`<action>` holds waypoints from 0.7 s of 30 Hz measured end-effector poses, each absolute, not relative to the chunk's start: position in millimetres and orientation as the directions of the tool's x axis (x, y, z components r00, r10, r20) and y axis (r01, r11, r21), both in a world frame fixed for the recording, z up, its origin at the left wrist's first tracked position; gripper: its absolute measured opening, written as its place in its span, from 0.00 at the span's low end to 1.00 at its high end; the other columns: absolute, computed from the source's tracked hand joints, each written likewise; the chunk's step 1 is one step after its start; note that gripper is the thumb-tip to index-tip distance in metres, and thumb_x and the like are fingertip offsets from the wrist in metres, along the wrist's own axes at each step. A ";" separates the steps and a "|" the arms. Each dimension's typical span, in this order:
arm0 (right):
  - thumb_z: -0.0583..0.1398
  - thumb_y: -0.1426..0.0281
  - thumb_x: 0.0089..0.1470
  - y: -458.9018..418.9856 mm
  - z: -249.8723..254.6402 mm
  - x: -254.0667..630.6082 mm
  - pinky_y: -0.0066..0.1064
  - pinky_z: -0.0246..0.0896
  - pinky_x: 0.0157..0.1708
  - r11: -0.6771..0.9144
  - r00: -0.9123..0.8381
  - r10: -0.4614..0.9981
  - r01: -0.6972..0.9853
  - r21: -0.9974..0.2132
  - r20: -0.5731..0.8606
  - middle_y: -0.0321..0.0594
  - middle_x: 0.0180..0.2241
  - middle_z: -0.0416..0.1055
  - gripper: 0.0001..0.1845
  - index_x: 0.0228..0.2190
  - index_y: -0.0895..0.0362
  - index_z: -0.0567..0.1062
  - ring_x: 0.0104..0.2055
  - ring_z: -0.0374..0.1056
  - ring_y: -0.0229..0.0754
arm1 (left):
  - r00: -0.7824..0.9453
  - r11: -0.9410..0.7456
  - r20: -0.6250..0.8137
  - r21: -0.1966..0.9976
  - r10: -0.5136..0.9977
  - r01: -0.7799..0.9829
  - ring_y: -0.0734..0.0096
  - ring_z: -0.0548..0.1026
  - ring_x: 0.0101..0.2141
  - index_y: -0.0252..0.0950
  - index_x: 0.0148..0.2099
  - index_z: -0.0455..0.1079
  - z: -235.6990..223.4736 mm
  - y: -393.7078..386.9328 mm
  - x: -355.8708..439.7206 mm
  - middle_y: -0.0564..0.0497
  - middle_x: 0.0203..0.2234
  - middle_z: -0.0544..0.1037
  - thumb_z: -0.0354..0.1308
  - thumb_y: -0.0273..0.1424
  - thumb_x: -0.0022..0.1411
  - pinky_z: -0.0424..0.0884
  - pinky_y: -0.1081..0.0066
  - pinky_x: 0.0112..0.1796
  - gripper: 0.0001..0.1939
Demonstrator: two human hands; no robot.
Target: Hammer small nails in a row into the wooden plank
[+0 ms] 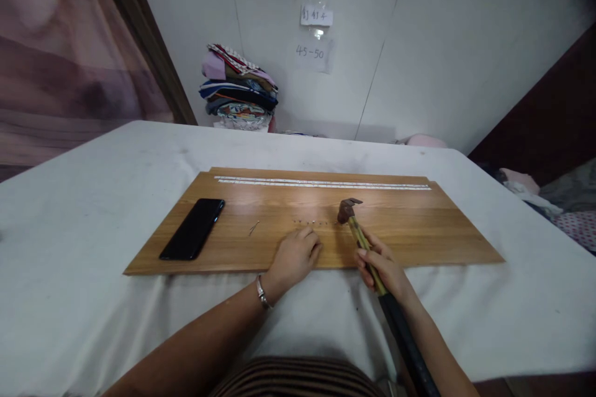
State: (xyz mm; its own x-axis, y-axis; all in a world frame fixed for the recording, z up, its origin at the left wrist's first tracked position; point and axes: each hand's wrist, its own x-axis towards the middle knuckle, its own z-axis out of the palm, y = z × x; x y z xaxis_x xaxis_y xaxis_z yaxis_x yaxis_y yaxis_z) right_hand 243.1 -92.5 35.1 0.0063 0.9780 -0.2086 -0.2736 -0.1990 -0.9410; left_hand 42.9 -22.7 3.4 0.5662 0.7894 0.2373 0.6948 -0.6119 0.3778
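My right hand (378, 259) grips a claw hammer (356, 231) partway along its yellow handle. The rusty head hangs over the wooden board (395, 223), its claw pointing right, and the black grip runs back beneath my forearm. My left hand (295, 254) rests on the board's near part with its fingers curled in; whether they hold anything is hidden. Just beyond those fingers, a short row of tiny nails (313, 222) runs across the board toward the hammer head. Two or so loose nails (254, 227) lie to the left of my left hand.
A black phone (193, 229) lies on the board's left side. Two white ruled strips (321, 183) run along its far edge. The board sits on a white-covered table (84, 211). Folded clothes (239, 87) are stacked beyond, against a wall with paper notes (316, 15).
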 end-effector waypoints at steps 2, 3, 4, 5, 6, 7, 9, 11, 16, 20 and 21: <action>0.63 0.63 0.46 -92.1 35.7 243.1 0.20 0.48 0.06 -0.211 0.006 0.975 -0.262 -0.942 -0.221 0.25 0.17 0.64 0.44 0.62 0.60 0.57 0.08 0.52 0.29 | 0.566 -0.610 0.235 0.375 0.791 0.697 0.67 0.71 0.35 0.37 0.34 0.69 3.4 -22.6 43.2 0.50 0.33 0.73 0.53 0.29 0.66 0.64 0.68 0.36 0.07; 0.64 0.63 0.46 -92.0 35.7 243.1 0.20 0.48 0.06 -0.214 0.010 0.974 -0.259 -0.942 -0.224 0.25 0.17 0.65 0.43 0.62 0.60 0.58 0.08 0.52 0.29 | 0.566 -0.610 0.232 0.376 0.791 0.698 0.67 0.71 0.35 0.37 0.34 0.69 3.5 -22.6 43.3 0.50 0.33 0.73 0.52 0.29 0.66 0.64 0.68 0.36 0.07; 0.64 0.63 0.46 -91.9 35.5 243.2 0.20 0.48 0.06 -0.213 0.017 0.974 -0.260 -0.942 -0.225 0.25 0.17 0.65 0.43 0.62 0.59 0.58 0.08 0.52 0.29 | 0.567 -0.609 0.230 0.378 0.791 0.697 0.67 0.71 0.35 0.37 0.35 0.69 3.6 -22.6 43.3 0.50 0.33 0.73 0.52 0.29 0.66 0.64 0.68 0.36 0.07; 0.64 0.63 0.47 -91.8 35.2 243.4 0.19 0.47 0.06 -0.209 0.021 0.975 -0.265 -0.941 -0.222 0.25 0.17 0.65 0.43 0.62 0.59 0.58 0.08 0.52 0.29 | 0.567 -0.609 0.229 0.380 0.791 0.696 0.68 0.71 0.35 0.37 0.35 0.69 3.7 -22.6 43.3 0.50 0.33 0.73 0.52 0.29 0.66 0.64 0.68 0.36 0.07; 0.64 0.63 0.47 -91.9 34.8 243.6 0.19 0.47 0.06 -0.203 0.022 0.976 -0.269 -0.941 -0.217 0.25 0.17 0.65 0.43 0.62 0.59 0.58 0.08 0.52 0.29 | 0.566 -0.609 0.230 0.380 0.792 0.697 0.68 0.71 0.35 0.37 0.35 0.69 3.8 -22.6 43.2 0.50 0.33 0.73 0.52 0.29 0.66 0.64 0.68 0.36 0.07; 0.64 0.63 0.47 -92.0 34.3 243.8 0.19 0.47 0.06 -0.197 0.021 0.977 -0.273 -0.941 -0.211 0.25 0.17 0.65 0.43 0.62 0.58 0.58 0.08 0.52 0.29 | 0.565 -0.609 0.233 0.380 0.792 0.697 0.68 0.71 0.35 0.37 0.35 0.69 3.7 -22.6 43.0 0.50 0.34 0.73 0.52 0.29 0.66 0.64 0.68 0.36 0.07; 0.63 0.63 0.48 -92.2 33.8 244.3 0.19 0.48 0.06 -0.188 0.024 0.979 -0.278 -0.942 -0.203 0.25 0.17 0.65 0.44 0.63 0.58 0.56 0.08 0.52 0.29 | 0.564 -0.610 0.237 0.376 0.791 0.698 0.68 0.70 0.35 0.37 0.35 0.69 3.4 -22.7 42.8 0.50 0.34 0.73 0.52 0.29 0.66 0.64 0.69 0.36 0.07; 0.63 0.64 0.48 -92.2 33.6 244.7 0.19 0.48 0.06 -0.187 0.026 0.979 -0.282 -0.941 -0.203 0.25 0.17 0.65 0.44 0.64 0.58 0.54 0.08 0.51 0.28 | 0.563 -0.609 0.236 0.369 0.792 0.702 0.68 0.70 0.35 0.37 0.35 0.69 3.0 -22.9 42.9 0.50 0.34 0.73 0.52 0.29 0.66 0.64 0.69 0.36 0.07; 0.64 0.63 0.47 -91.3 33.0 244.8 0.19 0.47 0.06 -0.206 0.008 0.976 -0.287 -0.936 -0.218 0.24 0.17 0.64 0.43 0.62 0.58 0.57 0.08 0.52 0.29 | 0.564 -0.607 0.228 0.357 0.794 0.710 0.68 0.70 0.35 0.37 0.35 0.69 3.6 -23.4 43.5 0.50 0.34 0.73 0.52 0.29 0.66 0.64 0.69 0.36 0.08; 0.64 0.63 0.47 -91.7 32.8 245.3 0.19 0.47 0.06 -0.199 0.019 0.977 -0.295 -0.934 -0.214 0.24 0.17 0.65 0.41 0.61 0.57 0.58 0.08 0.52 0.29 | 0.566 -0.611 0.233 0.363 0.791 0.704 0.68 0.71 0.35 0.37 0.35 0.69 5.0 -24.0 43.2 0.50 0.34 0.73 0.52 0.29 0.66 0.64 0.69 0.36 0.07; 0.64 0.63 0.48 -92.1 33.0 245.5 0.19 0.47 0.06 -0.195 0.021 0.977 -0.299 -0.934 -0.211 0.24 0.18 0.65 0.41 0.61 0.57 0.58 0.08 0.53 0.29 | 0.567 -0.611 0.232 0.365 0.790 0.703 0.68 0.71 0.35 0.37 0.35 0.69 5.2 -24.2 43.1 0.50 0.34 0.73 0.52 0.29 0.66 0.64 0.69 0.36 0.07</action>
State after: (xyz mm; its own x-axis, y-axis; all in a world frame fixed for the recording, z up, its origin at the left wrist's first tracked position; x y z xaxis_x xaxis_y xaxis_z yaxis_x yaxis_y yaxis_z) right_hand 245.5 -92.1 33.0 0.0214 0.9772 -0.2113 -0.2987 -0.1955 -0.9341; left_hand 43.1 -24.2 5.2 0.5670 0.7904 0.2320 0.7026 -0.6110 0.3647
